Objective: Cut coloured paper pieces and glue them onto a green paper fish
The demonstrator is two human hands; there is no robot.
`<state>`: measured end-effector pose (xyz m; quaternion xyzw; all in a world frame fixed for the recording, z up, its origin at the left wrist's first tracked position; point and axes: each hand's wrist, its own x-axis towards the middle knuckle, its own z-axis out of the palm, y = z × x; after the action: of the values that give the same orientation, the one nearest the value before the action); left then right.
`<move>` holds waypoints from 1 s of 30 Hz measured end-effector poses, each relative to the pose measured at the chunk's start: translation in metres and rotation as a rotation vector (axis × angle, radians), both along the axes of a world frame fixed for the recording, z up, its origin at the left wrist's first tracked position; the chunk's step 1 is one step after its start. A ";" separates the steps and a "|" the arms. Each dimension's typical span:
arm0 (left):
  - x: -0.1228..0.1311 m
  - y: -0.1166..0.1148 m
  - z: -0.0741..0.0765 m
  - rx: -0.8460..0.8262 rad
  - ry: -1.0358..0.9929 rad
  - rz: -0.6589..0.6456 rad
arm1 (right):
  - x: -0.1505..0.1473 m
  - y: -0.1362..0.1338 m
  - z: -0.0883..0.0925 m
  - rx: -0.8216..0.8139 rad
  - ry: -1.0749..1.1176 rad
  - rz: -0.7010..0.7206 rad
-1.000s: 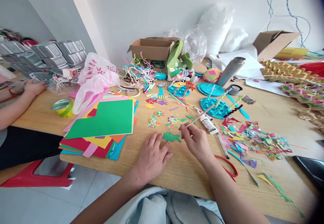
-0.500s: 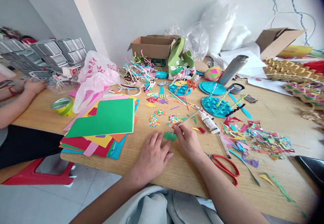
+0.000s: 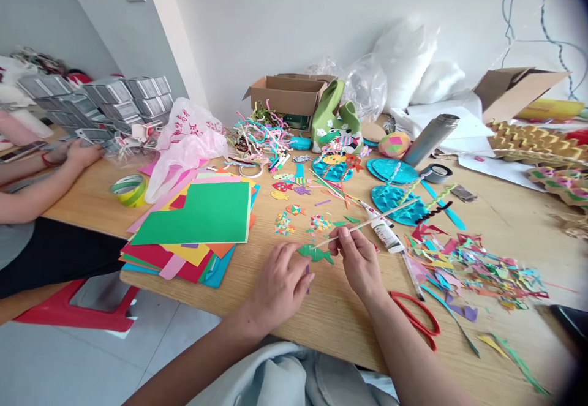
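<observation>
A green paper fish (image 3: 316,253) lies on the wooden table in front of me. My left hand (image 3: 281,280) rests at its left end, fingers bent together over the edge of the fish; the fingertips are partly hidden. My right hand (image 3: 358,258) pinches a thin pale stick (image 3: 383,215), whose lower tip touches the fish. A purple paper strip (image 3: 308,278) shows beside my left thumb. Above the fish lie two small heaps of colored paper bits (image 3: 319,223) and several finished-looking paper fish (image 3: 282,186).
Colored paper sheets (image 3: 206,213) are stacked left of my hands. Red-handled scissors (image 3: 418,320), a white glue bottle (image 3: 386,234) and paper scraps (image 3: 473,265) lie to the right. A metal flask (image 3: 432,139) stands behind. Another person's arms (image 3: 68,164) rest at far left.
The stick has swung lower and flatter across the fish, and my right hand has moved right, uncovering the fish's tail. The view has shifted slightly.
</observation>
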<state>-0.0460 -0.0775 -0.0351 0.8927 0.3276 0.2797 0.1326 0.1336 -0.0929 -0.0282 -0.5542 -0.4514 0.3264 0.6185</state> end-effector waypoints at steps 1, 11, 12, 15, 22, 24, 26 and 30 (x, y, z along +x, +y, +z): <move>0.000 0.001 0.000 -0.010 -0.068 0.025 | -0.001 -0.001 0.001 0.007 0.010 0.028; 0.001 0.006 -0.006 -0.056 -0.274 0.075 | -0.010 -0.007 0.005 -0.023 -0.028 0.163; 0.001 0.006 -0.006 -0.057 -0.274 0.070 | -0.010 -0.007 0.005 -0.024 -0.036 0.163; 0.002 0.007 -0.005 -0.049 -0.279 0.067 | -0.010 -0.008 0.005 -0.020 -0.050 0.150; -0.037 0.000 0.020 -0.050 -0.127 0.081 | -0.005 -0.008 -0.001 -0.010 -0.204 -0.007; -0.067 -0.008 0.031 -0.106 0.118 0.069 | -0.002 -0.006 -0.004 -0.019 -0.298 -0.072; -0.097 -0.016 0.042 -0.153 0.353 0.067 | 0.000 -0.004 -0.007 -0.039 -0.374 -0.108; -0.120 -0.023 0.058 -0.099 0.467 0.123 | -0.002 0.000 -0.007 -0.042 -0.452 -0.117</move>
<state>-0.1661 -0.1004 0.0226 0.9040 0.4162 0.0569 0.0795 0.1317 -0.0933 -0.0353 -0.6513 -0.5384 0.1670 0.5079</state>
